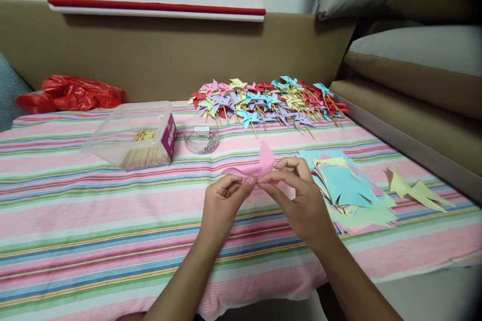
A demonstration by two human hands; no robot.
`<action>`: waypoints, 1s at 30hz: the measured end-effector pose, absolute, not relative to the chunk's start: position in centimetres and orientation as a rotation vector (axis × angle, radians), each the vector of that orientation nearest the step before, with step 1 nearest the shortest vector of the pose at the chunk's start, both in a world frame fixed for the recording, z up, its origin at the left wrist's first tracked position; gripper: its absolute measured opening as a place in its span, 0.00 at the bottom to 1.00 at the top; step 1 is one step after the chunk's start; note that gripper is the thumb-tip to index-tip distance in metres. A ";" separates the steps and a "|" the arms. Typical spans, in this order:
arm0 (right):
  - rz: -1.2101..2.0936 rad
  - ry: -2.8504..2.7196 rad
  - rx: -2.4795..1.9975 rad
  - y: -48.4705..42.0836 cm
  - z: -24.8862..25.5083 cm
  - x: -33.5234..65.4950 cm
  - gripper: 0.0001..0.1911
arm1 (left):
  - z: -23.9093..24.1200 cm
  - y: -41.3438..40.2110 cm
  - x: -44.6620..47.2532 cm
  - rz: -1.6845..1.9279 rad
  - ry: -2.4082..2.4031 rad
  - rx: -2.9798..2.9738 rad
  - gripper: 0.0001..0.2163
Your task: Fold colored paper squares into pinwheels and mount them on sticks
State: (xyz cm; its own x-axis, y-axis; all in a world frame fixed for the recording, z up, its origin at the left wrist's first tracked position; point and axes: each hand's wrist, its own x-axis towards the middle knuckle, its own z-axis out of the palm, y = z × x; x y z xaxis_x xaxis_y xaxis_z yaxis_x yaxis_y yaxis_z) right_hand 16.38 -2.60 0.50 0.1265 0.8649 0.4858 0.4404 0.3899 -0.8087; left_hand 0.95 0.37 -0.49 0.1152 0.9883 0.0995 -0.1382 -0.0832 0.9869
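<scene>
Between my two hands, above the striped cloth, is a pink paper pinwheel with its blades partly folded in. My left hand pinches its near edge at the centre between thumb and fingers. From the other side my right hand closes thumb and forefinger on the paper near that centre. Fingertips hide the pinwheel's middle, so I cannot make out any pin there. Just right of my right hand lies a stack of cut paper sheets in blue, green, yellow and pink. A pale yellow cut sheet rests apart from it.
Finished pinwheels on sticks lie heaped at the back. A clear plastic box holds many wooden sticks, beside a round clear container of small metal pieces. A red plastic bag sits back left. Cushions border the right.
</scene>
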 end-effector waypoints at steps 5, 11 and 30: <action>0.606 -1.527 -1.241 -2.5 0.7 16.9 0.04 | -0.2 0.2 1.1 1.258 0.954 1.218 0.12; 0.735 -1.471 -1.235 -2.6 0.9 17.0 0.03 | -0.6 0.2 1.0 1.225 0.967 1.248 0.12; 0.947 -1.175 -1.146 -2.6 0.1 16.5 0.16 | -0.3 0.1 1.3 1.243 0.914 1.201 0.12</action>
State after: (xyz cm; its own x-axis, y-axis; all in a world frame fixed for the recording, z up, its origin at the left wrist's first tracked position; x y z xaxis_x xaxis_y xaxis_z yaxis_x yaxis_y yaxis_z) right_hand 16.51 -2.57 0.11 0.1639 0.9681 0.1893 0.0211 0.1884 -0.9819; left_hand 1.33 0.12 -0.25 0.1444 0.9841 0.1036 -0.1944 -0.0745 0.9781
